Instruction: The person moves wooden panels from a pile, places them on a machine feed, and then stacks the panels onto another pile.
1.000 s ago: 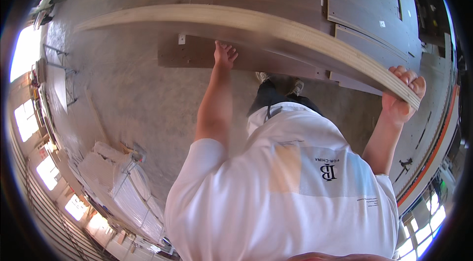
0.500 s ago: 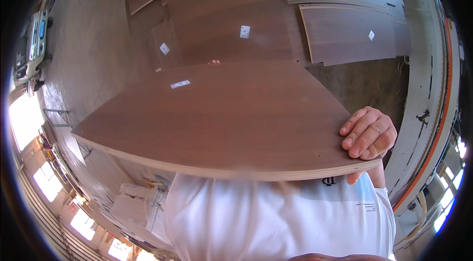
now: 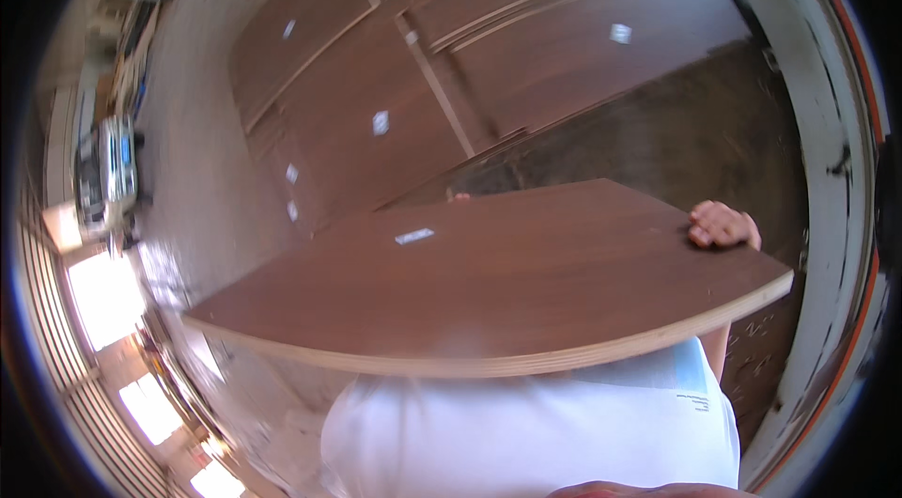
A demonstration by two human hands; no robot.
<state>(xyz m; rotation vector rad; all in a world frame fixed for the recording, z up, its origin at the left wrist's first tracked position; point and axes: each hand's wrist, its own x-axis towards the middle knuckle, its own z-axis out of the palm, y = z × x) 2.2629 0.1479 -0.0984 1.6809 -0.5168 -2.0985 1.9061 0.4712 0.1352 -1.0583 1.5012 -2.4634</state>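
Note:
A large brown wood panel (image 3: 489, 282) with a pale raw edge is held up in front of my white shirt. A small white label (image 3: 414, 236) sticks to its upper face. My right hand (image 3: 722, 225) grips the panel's right edge, fingers curled over the top. At the far edge only the fingertips of my left hand (image 3: 458, 198) show, hooked over the rim; the rest of that hand is hidden beneath the panel.
Several brown panels (image 3: 526, 66) with white labels lie ahead, some overlapping. Along the right runs a long pale machine frame (image 3: 816, 122) with an orange-red strip. A parked vehicle (image 3: 108, 169) stands at the far left, past the grey floor (image 3: 193, 113).
My view has turned, so the panels ahead appear tilted. The held panel sits lower in view. My right hand now grips farther from the panel's near corner.

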